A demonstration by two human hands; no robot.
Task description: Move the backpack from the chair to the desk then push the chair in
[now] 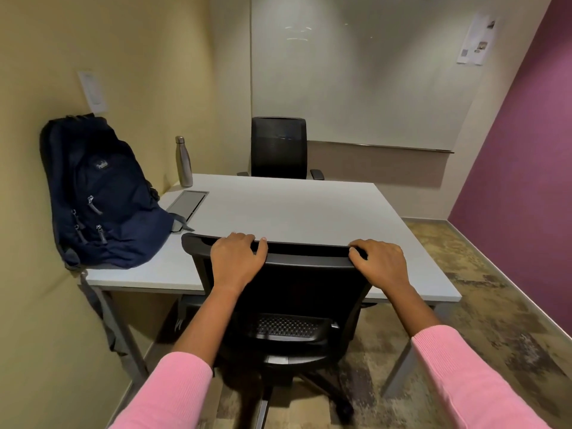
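From the head camera, the backpack (102,196) is sitting on the near-left corner of the desk (297,212), leaning back against the yellow wall. It is dark navy fabric, plump and slightly slumped, with a small light logo patch high on its front, several zip pockets with grey pull tabs, and a grey strap (106,317) dangling off the desk edge beside the desk leg. Its base is reaching the end of a grey cable hatch (187,204) set into the desktop, and a steel bottle (184,161) is standing upright beyond it, near the wall.

The black chair (288,308) is standing at the near edge of the desk, its mesh back facing the camera and its top rail overlapping the desk's edge. The left hand (236,258) is gripping that rail near its left end, fingers curled over the top and thumb pressed on the near face. The right hand (380,261) is gripping the rail at its right end in the same way. Both forearms are stretching forward out of pink sleeves (173,394).

A second black chair (278,147) is standing at the desk's far side.
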